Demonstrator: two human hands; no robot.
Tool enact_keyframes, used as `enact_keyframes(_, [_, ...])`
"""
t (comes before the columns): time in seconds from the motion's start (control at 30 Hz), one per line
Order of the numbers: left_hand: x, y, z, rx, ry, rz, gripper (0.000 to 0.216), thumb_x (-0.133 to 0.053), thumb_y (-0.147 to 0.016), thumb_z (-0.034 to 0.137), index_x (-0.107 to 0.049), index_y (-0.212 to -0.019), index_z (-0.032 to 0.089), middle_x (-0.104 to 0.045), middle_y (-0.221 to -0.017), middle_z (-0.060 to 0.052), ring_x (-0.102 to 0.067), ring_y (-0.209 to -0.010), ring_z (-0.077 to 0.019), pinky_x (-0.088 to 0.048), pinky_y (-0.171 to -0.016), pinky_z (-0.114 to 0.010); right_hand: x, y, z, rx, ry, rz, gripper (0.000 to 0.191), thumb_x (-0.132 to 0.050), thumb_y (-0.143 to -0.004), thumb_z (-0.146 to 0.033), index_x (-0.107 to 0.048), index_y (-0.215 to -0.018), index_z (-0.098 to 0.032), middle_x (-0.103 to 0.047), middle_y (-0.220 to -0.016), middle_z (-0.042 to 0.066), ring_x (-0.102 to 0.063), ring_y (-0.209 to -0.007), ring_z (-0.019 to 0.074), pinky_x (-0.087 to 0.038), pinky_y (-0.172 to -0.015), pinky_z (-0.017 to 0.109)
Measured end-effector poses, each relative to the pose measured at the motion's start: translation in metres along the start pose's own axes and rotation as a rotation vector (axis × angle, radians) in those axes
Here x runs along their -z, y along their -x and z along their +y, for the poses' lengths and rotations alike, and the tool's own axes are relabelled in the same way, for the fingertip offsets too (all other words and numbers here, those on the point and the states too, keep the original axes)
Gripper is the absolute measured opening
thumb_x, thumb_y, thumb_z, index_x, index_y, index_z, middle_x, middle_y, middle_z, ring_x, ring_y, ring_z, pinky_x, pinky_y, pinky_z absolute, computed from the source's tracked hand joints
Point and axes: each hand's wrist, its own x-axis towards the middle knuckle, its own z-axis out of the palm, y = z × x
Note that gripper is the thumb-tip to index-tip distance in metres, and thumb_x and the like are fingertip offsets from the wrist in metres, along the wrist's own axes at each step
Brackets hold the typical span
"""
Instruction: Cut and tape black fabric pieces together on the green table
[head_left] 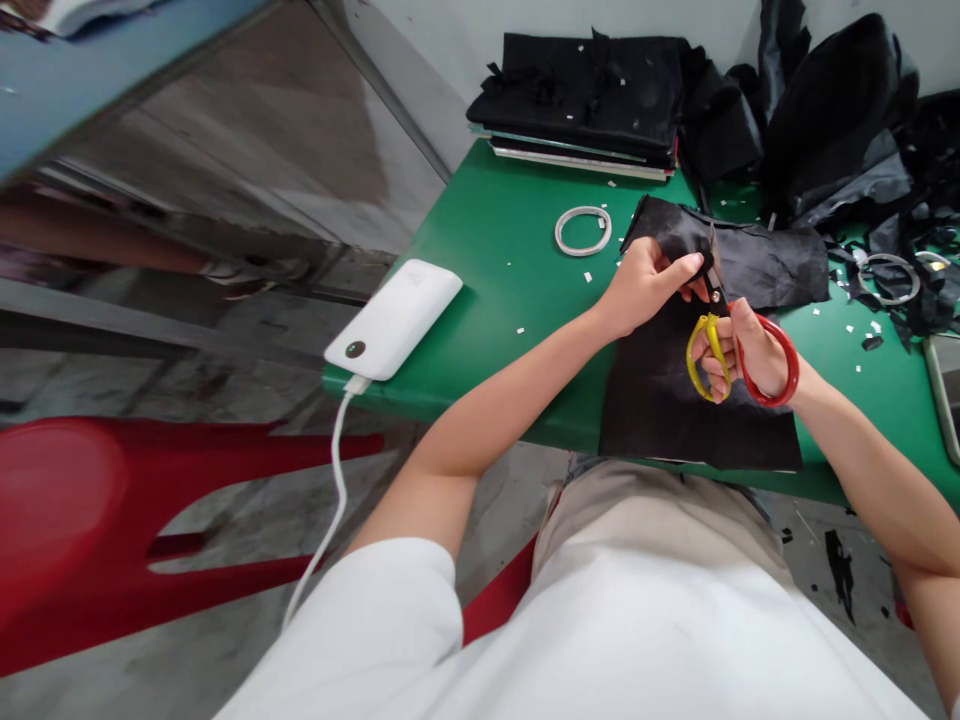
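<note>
Green table (480,280): carries the work at its near edge, with a heap of black material (832,110) at the far right.
Black sheet (660,410): lies flat in front of the person, below both hands, its near end at the table edge.
Left hand (649,280): pinches black material between thumb and fingers, beside the blades; whether this bit joins the sheet, I cannot tell.
Right hand (754,345): closed through the handles of the scissors, near the left hand.
Scissors (716,297): point away from the body, blades up against the pinched material; their exact gap is unclear.
Step in hand: apparently cutting or trimming the held material.
Next move: any further snip calls for a taut edge and the left thumb clear of the blades.
White scraps (588,277): dot the table nearby.
</note>
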Motion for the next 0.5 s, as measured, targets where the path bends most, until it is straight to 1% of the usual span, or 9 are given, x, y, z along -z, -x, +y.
enact_keyframes(0.13, [0.0001, -0.0008, -0.0003, 0.023, 0.020, 0.000, 0.036, -0.059, -0.090, 0.042, -0.061, -0.066, 0.016, -0.065, -0.064, -0.003, -0.065, -0.063, -0.0145, -0.052, -0.062, -0.027, -0.0004, -0.0001, 0.0008, 0.019, 0.003, -0.002, 0.073, -0.052, -0.066, -0.092, -0.055, -0.068, -0.019, -0.048, -0.047, -0.004, -0.050, -0.035, 0.0114, -0.049, -0.037, 0.025])
enact_keyframes(0.23, [0.0000, -0.0011, -0.0005, 0.021, 0.049, 0.002, 0.034, -0.060, -0.091, 0.038, -0.062, -0.065, 0.016, -0.066, -0.064, -0.003, -0.065, -0.062, -0.0140, -0.051, -0.062, -0.027, -0.0004, -0.0002, 0.0006, 0.024, 0.000, -0.015, 0.072, -0.053, -0.067, -0.091, -0.055, -0.068, -0.020, -0.049, -0.047, -0.004, -0.052, -0.036, 0.0119, -0.049, -0.038, 0.025])
enact_keyframes(0.37, [0.0001, -0.0011, 0.0006, 0.059, 0.046, 0.018, 0.035, -0.060, -0.092, 0.035, -0.062, -0.064, 0.015, -0.066, -0.063, -0.002, -0.065, -0.061, -0.0128, -0.051, -0.062, -0.026, -0.0011, -0.0002, 0.0002, 0.016, 0.013, -0.023, 0.071, -0.053, -0.066, -0.092, -0.055, -0.069, -0.020, -0.049, -0.046, -0.004, -0.052, -0.035, 0.0128, -0.050, -0.038, 0.026])
enact_keyframes(0.5, [0.0008, -0.0012, 0.0024, 0.070, 0.055, -0.003, 0.035, -0.059, -0.092, 0.034, -0.062, -0.063, 0.015, -0.066, -0.061, -0.002, -0.065, -0.058, -0.0124, -0.050, -0.059, -0.025, -0.0018, -0.0009, 0.0019, 0.017, 0.011, -0.023, 0.071, -0.053, -0.068, -0.091, -0.054, -0.071, -0.020, -0.049, -0.046, -0.004, -0.051, -0.034, 0.0125, -0.049, -0.037, 0.026])
